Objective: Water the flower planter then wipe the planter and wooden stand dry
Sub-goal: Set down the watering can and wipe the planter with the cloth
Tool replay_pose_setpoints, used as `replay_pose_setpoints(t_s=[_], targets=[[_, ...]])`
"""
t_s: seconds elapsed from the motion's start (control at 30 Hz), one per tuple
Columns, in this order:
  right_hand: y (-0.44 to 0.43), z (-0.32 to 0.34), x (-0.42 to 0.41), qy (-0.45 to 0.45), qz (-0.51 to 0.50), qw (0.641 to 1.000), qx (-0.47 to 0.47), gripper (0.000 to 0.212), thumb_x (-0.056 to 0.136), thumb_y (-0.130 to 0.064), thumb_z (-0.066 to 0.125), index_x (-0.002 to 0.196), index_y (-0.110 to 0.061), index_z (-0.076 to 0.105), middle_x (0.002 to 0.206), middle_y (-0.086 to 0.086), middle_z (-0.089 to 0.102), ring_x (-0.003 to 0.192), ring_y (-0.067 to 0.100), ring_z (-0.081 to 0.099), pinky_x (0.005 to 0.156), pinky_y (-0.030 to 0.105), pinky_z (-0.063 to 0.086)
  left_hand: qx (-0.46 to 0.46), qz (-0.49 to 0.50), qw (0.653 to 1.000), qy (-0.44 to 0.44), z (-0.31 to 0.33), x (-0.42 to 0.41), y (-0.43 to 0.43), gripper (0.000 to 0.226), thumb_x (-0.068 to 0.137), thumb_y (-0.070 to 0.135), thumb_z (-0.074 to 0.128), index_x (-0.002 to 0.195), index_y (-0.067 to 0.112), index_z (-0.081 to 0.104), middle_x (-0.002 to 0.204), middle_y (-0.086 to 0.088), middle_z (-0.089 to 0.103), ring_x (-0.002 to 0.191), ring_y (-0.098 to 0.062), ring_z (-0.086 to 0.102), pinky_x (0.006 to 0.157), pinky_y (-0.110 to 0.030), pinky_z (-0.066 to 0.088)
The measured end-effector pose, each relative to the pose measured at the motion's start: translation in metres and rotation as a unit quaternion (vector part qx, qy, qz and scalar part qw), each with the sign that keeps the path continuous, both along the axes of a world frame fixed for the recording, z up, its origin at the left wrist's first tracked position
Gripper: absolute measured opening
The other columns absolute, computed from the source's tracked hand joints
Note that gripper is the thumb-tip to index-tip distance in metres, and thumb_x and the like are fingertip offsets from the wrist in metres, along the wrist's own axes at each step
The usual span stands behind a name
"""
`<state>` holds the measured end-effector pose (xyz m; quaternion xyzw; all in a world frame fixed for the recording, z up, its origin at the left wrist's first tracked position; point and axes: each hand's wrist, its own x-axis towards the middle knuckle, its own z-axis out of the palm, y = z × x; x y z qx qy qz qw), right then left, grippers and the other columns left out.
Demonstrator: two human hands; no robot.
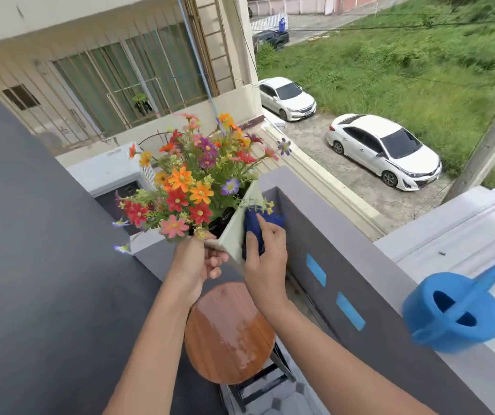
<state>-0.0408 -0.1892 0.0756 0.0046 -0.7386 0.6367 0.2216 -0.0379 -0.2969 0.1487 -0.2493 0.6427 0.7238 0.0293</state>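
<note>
A pale rectangular planter (pixel 234 229) full of colourful flowers (pixel 189 181) is held up in the air, tilted, above the round wooden stand (pixel 228 333). My left hand (pixel 195 265) grips the planter's near corner from below. A dark blue cloth (pixel 256 226) is pressed flat against the planter's right side by my right hand (pixel 265 256). The stand's top shines with wet patches. A blue watering can (pixel 455 313) sits on the balcony ledge at the right.
A grey balcony wall (pixel 360 289) with blue tape strips runs diagonally on the right. A dark wall (pixel 45 265) fills the left. Below lie a parking area with two white cars (pixel 387 151) and grass.
</note>
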Motion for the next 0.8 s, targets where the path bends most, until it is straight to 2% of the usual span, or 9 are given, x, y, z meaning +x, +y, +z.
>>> replay_pose_setpoints(t_s=[0.1, 0.17, 0.27, 0.33, 0.4, 0.43, 0.6, 0.7, 0.8], targets=[[0.005, 0.003, 0.011, 0.019, 0.04, 0.999, -0.008, 0.038, 0.1, -0.017, 0.053, 0.136, -0.008, 0.059, 0.109, -0.001, 0.051, 0.103, 0.004, 0.052, 0.089, 0.023, 0.044, -0.01, -0.006, 1.0, -0.017, -0.004, 0.003, -0.003, 0.027, 0.098, 0.009, 0.035, 0.077, 0.003, 0.051, 0.054, -0.017, 0.054, 0.031, -0.011, 0.036, 0.031, -0.018, 0.027], [0.002, 0.009, 0.02, 0.038, 0.06, 0.997, -0.013, 0.035, 0.099, -0.016, 0.053, 0.133, -0.005, 0.061, 0.11, 0.001, 0.052, 0.104, 0.008, 0.054, 0.091, 0.018, 0.042, -0.004, -0.008, 1.0, -0.021, -0.009, 0.006, -0.001, 0.031, 0.098, 0.007, 0.032, 0.076, 0.002, 0.053, 0.052, -0.015, 0.055, 0.032, -0.012, 0.037, 0.032, -0.018, 0.027], [0.002, 0.011, 0.011, 0.048, 0.045, 0.998, 0.012, 0.036, 0.099, -0.015, 0.053, 0.133, -0.002, 0.06, 0.111, 0.003, 0.053, 0.104, 0.01, 0.053, 0.094, 0.013, 0.038, 0.009, -0.016, 1.0, -0.017, -0.017, 0.009, -0.003, 0.026, 0.099, 0.009, 0.035, 0.09, -0.004, 0.056, 0.055, -0.016, 0.057, 0.035, -0.013, 0.039, 0.033, -0.02, 0.03], [0.007, 0.006, -0.015, 0.015, 0.018, 0.999, 0.024, 0.033, 0.1, -0.014, 0.052, 0.131, -0.003, 0.06, 0.108, 0.001, 0.051, 0.101, 0.011, 0.051, 0.092, 0.016, 0.039, 0.003, -0.028, 0.999, -0.021, -0.021, 0.015, -0.007, 0.023, 0.099, 0.007, 0.034, 0.098, -0.005, 0.054, 0.061, -0.018, 0.057, 0.036, -0.013, 0.042, 0.034, -0.021, 0.033], [0.011, 0.001, -0.039, -0.017, -0.002, 1.0, 0.022, 0.025, 0.102, -0.011, 0.052, 0.124, -0.007, 0.062, 0.104, 0.001, 0.048, 0.096, 0.014, 0.05, 0.087, 0.019, 0.037, -0.001, -0.038, 0.999, -0.027, -0.022, 0.023, -0.009, 0.024, 0.101, 0.005, 0.032, 0.087, 0.001, 0.052, 0.064, -0.019, 0.057, 0.036, -0.011, 0.043, 0.033, -0.021, 0.034], [0.011, -0.001, -0.047, -0.024, -0.008, 0.999, 0.024, 0.027, 0.102, -0.01, 0.052, 0.127, -0.008, 0.062, 0.104, 0.002, 0.048, 0.097, 0.015, 0.05, 0.086, 0.015, 0.036, -0.002, -0.04, 0.999, -0.03, -0.023, 0.027, -0.011, 0.027, 0.101, 0.005, 0.032, 0.084, 0.003, 0.052, 0.065, -0.019, 0.057, 0.037, -0.011, 0.043, 0.033, -0.022, 0.035], [-0.015, -0.014, -0.049, -0.037, -0.009, 0.999, 0.033, 0.036, 0.101, -0.009, 0.054, 0.137, -0.006, 0.058, 0.108, 0.002, 0.048, 0.096, -0.009, 0.048, 0.087, -0.001, 0.029, -0.002, -0.016, 0.999, -0.034, -0.036, 0.028, -0.038, 0.026, 0.102, 0.004, 0.03, 0.088, 0.006, 0.051, 0.066, -0.02, 0.059, 0.043, -0.015, 0.044, 0.036, -0.024, 0.037], [-0.039, -0.029, -0.019, -0.004, 0.045, 0.997, 0.068, 0.034, 0.099, -0.005, 0.055, 0.132, -0.002, 0.06, 0.109, 0.006, 0.052, 0.098, 0.005, 0.05, 0.091, 0.002, 0.032, 0.007, -0.002, 0.999, -0.045, -0.044, 0.014, -0.059, 0.022, 0.1, 0.003, 0.031, 0.089, 0.002, 0.05, 0.062, -0.021, 0.06, 0.044, -0.018, 0.044, 0.037, -0.026, 0.037], [-0.045, -0.062, -0.002, -0.024, 0.129, 0.986, 0.104, 0.033, 0.099, -0.005, 0.056, 0.132, -0.006, 0.061, 0.112, 0.004, 0.057, 0.102, 0.007, 0.054, 0.093, 0.012, 0.039, 0.0, 0.014, 0.998, -0.054, -0.054, -0.004, -0.079, 0.024, 0.1, 0.004, 0.029, 0.09, 0.001, 0.05, 0.064, -0.021, 0.059, 0.04, -0.016, 0.045, 0.036, -0.024, 0.036]])
